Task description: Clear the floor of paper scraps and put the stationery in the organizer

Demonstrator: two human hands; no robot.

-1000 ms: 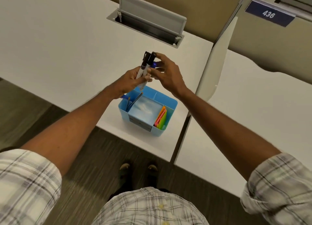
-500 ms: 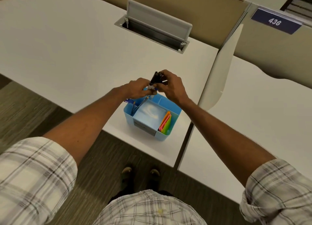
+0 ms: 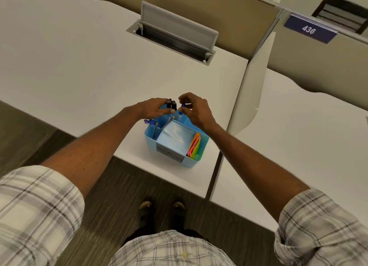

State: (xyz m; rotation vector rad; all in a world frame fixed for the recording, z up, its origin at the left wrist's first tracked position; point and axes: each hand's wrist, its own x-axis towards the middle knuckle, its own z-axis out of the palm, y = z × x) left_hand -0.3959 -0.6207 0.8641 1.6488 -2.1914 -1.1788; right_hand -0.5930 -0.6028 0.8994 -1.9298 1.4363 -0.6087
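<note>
A light blue organizer stands near the front edge of the white desk. Coloured sticky notes fill its right slot, and pencils lean in its left slot. My left hand is closed around two black-capped markers, held upright over the organizer's back compartment. My right hand pinches a blue-capped pen just right of the markers, its lower end inside the back compartment.
An open grey cable hatch sits at the back of the desk. A white divider panel separates this desk from the neighbouring one. A blue sign reading 436 hangs on the partition. My shoes stand on dark carpet.
Both hands have come down from chest height to the organizer's back edge, bringing the markers and the pen with them. The view has tilted slightly.
</note>
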